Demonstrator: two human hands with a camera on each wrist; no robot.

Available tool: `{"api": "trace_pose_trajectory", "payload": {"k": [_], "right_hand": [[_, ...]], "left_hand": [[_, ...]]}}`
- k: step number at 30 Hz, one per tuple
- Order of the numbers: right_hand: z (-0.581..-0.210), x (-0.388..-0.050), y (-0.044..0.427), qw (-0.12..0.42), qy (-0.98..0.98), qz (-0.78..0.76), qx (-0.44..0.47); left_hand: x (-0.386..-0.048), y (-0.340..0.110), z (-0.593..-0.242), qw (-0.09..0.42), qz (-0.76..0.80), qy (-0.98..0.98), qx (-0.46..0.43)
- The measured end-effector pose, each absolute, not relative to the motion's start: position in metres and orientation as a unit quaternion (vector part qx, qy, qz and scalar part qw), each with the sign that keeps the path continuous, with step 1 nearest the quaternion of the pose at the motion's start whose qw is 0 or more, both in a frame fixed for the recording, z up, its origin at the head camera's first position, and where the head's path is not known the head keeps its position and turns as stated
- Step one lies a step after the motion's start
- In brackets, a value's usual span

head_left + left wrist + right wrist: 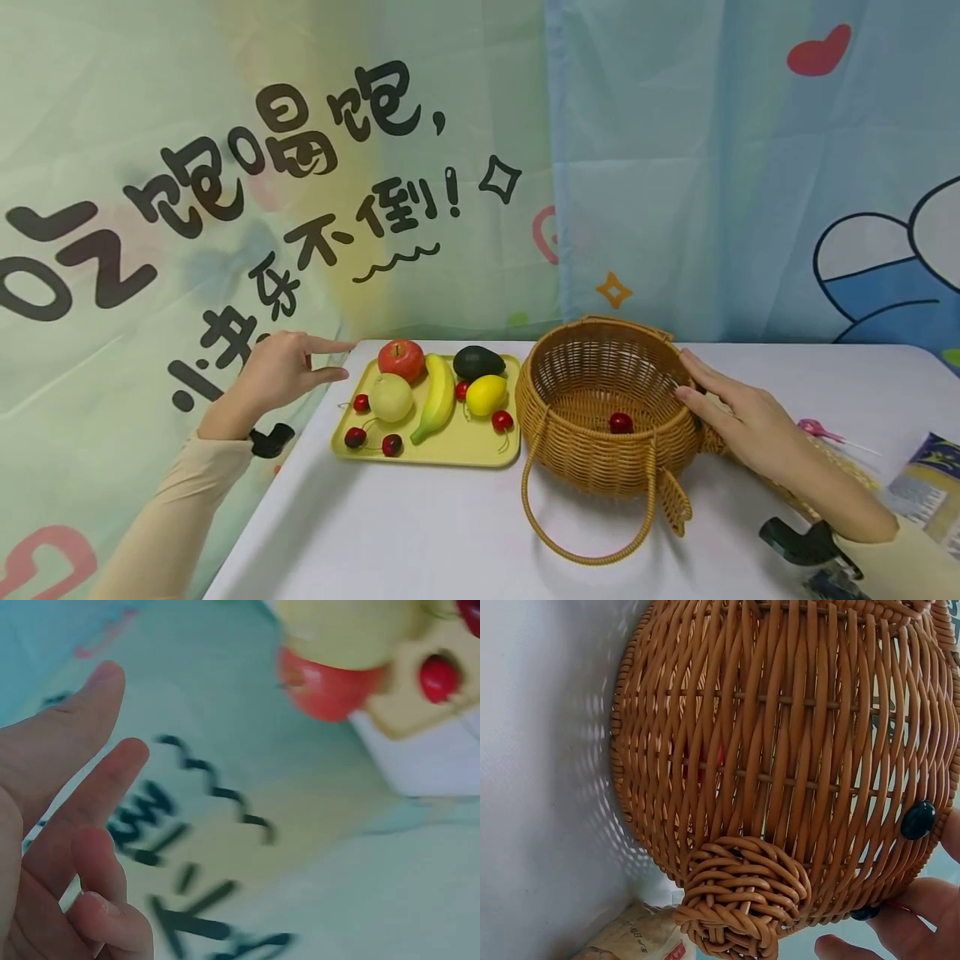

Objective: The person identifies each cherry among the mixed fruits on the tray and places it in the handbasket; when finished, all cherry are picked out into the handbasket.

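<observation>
My left hand (281, 375) hovers at the left end of a yellow tray (450, 458), thumb and index finger stretched out and nothing between them. In the left wrist view its other fingers bend loosely. On the tray lie a red apple (401, 360), a pale green round fruit (391, 398), a banana (437, 400), an avocado (478, 362), a lemon (487, 395) and several cherries (392, 445). My right hand (757, 421) grips the rim of a wicker basket (600, 462), thumb over the edge. One cherry (620, 422) sits inside the basket.
The basket's handle (585, 560) hangs down in front onto the white table (420, 533). At the right lie a pink-handled item (817, 429) and a printed packet (930, 487). A printed curtain (637, 167) stands behind the table.
</observation>
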State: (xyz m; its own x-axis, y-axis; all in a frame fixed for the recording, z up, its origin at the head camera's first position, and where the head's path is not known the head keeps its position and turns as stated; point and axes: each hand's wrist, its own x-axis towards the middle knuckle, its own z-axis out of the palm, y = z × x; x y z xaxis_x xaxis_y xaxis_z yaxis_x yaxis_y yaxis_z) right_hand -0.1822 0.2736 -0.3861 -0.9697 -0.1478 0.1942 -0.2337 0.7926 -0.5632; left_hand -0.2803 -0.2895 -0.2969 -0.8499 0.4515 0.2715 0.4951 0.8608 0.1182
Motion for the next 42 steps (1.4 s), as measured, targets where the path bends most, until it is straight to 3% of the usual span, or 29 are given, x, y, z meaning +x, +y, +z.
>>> {"api": "trace_pose_trajectory", "payload": {"k": [9,27,42], "right_hand": [[-0.388,-0.180,0.275,0.075,-0.945,0.301,0.106],[-0.388,-0.183,0.268,0.073,-0.943,0.307,0.107],[-0.386,-0.181,0.273,0.086,-0.945,0.297,0.102]], "left_hand": [[-0.320,-0.316,-0.356,0.009,-0.096,-0.976,-0.197],[-0.345,-0.325,-0.413,-0.032,-0.070,-0.977,-0.197],[-0.352,-0.317,-0.419,-0.028,-0.094,-0.974,-0.205]]}}
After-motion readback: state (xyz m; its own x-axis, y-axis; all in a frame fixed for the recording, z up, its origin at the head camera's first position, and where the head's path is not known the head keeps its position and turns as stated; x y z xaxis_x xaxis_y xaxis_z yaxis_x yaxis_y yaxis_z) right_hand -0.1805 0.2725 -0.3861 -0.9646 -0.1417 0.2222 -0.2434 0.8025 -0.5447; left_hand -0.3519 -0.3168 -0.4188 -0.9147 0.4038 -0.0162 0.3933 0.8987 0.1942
